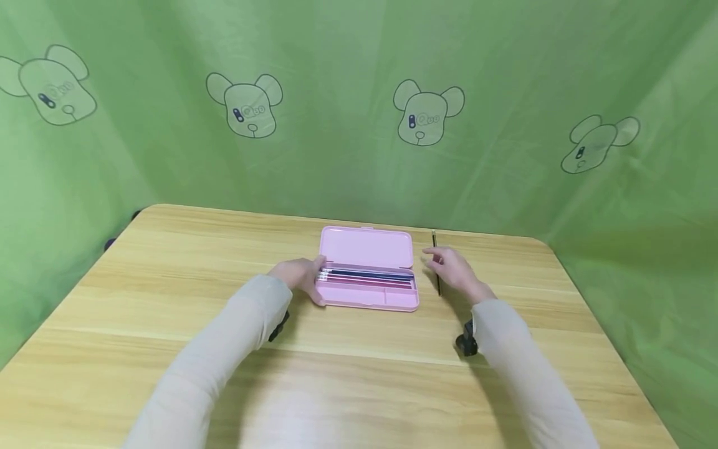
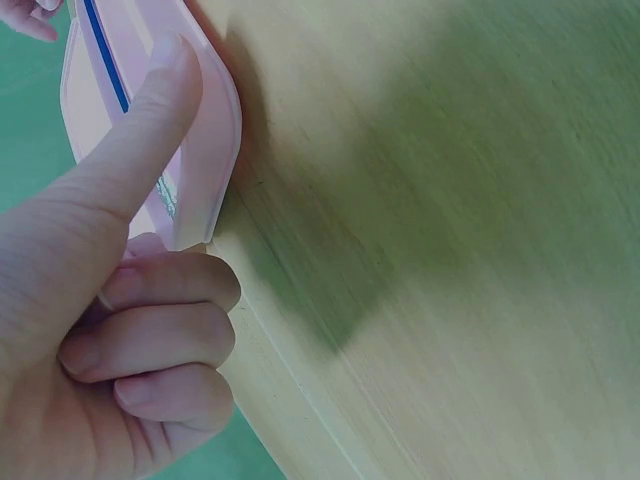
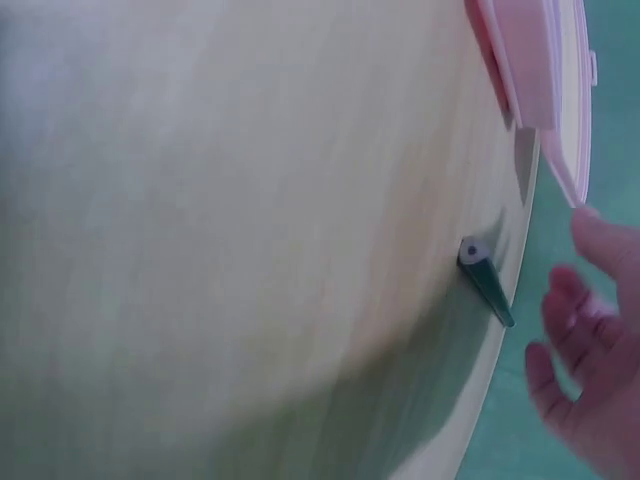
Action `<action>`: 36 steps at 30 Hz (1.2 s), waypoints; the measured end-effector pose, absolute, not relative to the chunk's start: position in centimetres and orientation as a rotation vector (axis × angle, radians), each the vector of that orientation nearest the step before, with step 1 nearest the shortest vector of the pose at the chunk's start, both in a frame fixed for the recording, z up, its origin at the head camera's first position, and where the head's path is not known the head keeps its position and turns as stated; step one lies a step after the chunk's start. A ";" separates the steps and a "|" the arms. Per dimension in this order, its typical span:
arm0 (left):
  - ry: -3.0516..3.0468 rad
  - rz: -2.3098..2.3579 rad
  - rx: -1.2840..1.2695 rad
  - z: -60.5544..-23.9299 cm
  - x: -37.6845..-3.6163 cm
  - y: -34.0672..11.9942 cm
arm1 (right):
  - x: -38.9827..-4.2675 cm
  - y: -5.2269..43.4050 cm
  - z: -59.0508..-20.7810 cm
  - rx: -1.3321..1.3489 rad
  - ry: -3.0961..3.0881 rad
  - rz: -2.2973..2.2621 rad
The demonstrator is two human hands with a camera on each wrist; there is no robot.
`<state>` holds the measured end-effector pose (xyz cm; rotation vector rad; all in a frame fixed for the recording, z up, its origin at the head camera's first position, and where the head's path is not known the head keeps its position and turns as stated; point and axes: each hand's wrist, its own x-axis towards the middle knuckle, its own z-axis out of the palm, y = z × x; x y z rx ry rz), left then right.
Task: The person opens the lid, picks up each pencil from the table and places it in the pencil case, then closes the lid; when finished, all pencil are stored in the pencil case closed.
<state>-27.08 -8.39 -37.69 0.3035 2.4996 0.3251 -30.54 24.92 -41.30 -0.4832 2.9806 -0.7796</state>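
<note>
An opened pink pencil case (image 1: pixel 350 294) lies on the table with its lid (image 1: pixel 367 245) laid back away from me. Several pencils (image 1: pixel 370 278), blue and pink-red with white ends, lie side by side in its long compartment. My left hand (image 1: pixel 297 274) grips the case's left end. In the left wrist view its thumb (image 2: pixel 165 95) lies across the near side while the other fingers are curled at the end. To the right of the case, a dark pencil (image 1: pixel 439 288) lies alone, pointing away from me. My right hand (image 1: pixel 453 269) hovers over it, fingers loosely bent and holding nothing.
The wood-grain table (image 1: pixel 359 386) has rounded far corners. A green curtain (image 1: pixel 336 174) with printed bear heads hangs behind and along both sides. Black wrist cameras (image 1: pixel 467 342) sit under both sleeves. Two small empty compartments (image 1: pixel 401 298) line the case's front.
</note>
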 end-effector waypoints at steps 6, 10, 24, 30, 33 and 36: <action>2.504 0.341 0.316 -37.7 -27.0 -8.5 | -30.8 25.5 -41.6 -0.187 2.949 -0.719; 2.507 0.348 0.319 -37.7 -26.9 -8.5 | -31.1 25.5 -41.9 -0.148 2.911 -0.663; 2.502 0.334 0.300 -37.8 -27.1 -8.6 | -31.1 24.6 -40.8 -0.102 2.881 -0.681; 2.494 0.325 0.317 -37.8 -27.1 -8.7 | -31.0 23.9 -39.8 -0.453 2.978 -0.766; 2.494 0.343 0.323 -37.8 -27.0 -8.6 | -30.8 22.8 -39.2 -0.656 2.916 -0.806; 2.495 0.354 0.328 -37.8 -27.1 -8.4 | -30.2 21.2 -38.8 -0.814 2.839 -0.819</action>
